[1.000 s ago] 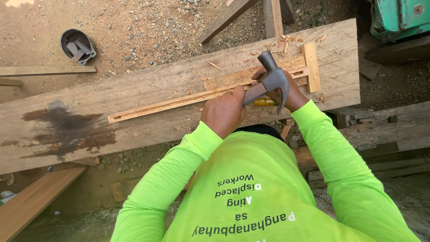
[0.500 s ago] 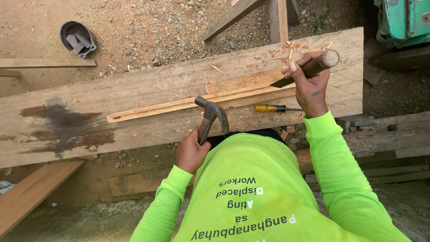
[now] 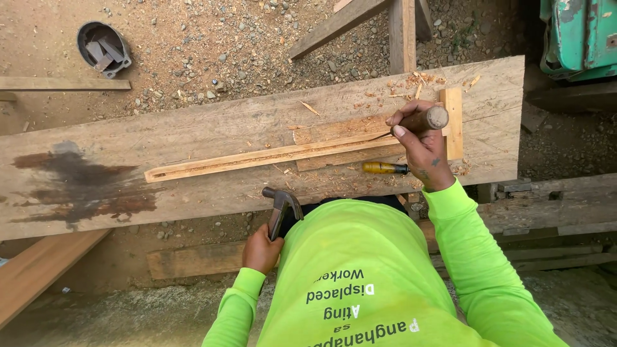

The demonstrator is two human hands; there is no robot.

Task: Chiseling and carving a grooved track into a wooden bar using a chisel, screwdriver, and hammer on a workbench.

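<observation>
Left hand (image 3: 261, 249) grips hammer (image 3: 280, 209); right hand (image 3: 421, 144) grips chisel handle (image 3: 424, 119).

There is only one camera, worn on the person's head. It looks steeply down over the chest in the bright green shirt (image 3: 360, 283), which fills the lower middle of the frame. The view is close to the wide plank (image 3: 193, 138) that crosses the middle. The upper part shows gravel ground (image 3: 212, 45), farther away.
</observation>
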